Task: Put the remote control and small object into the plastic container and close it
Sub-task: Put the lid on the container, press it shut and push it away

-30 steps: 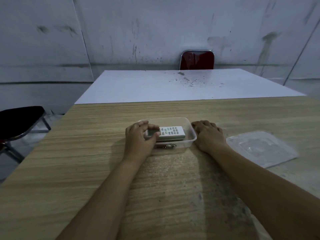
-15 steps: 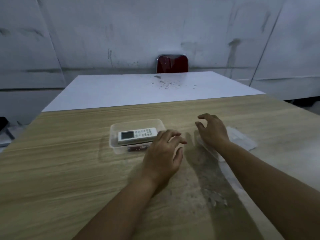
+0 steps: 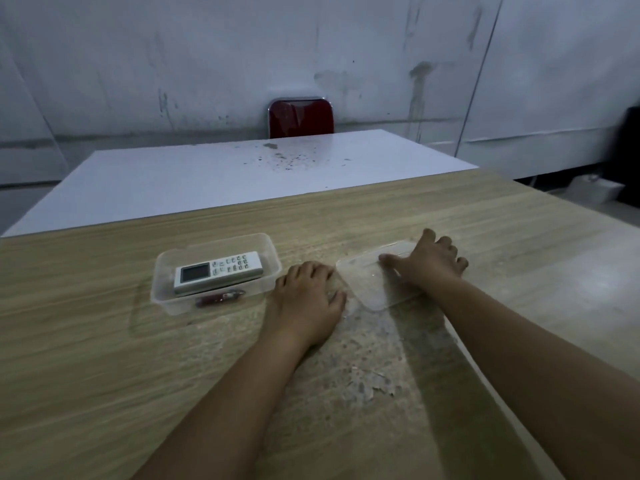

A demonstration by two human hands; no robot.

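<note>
Remote control [image 3: 217, 271] in open plastic container [image 3: 162, 268], centre-left. Right hand [image 3: 429, 261] spread on lid [image 3: 370, 289]; left hand [image 3: 308, 299] apparently flat on counter [image 3: 104, 358].

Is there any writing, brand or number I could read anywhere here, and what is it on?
None can be read.
Remote control in the plastic container: its buttons bear marks and its screen is grey, but all are too small and blurred to read.
Lid, wooden table, red chair: no text visible.

Remote control [image 3: 217, 272] inside open plastic container [image 3: 166, 299]; right hand [image 3: 431, 263] on lid [image 3: 370, 289].
</note>
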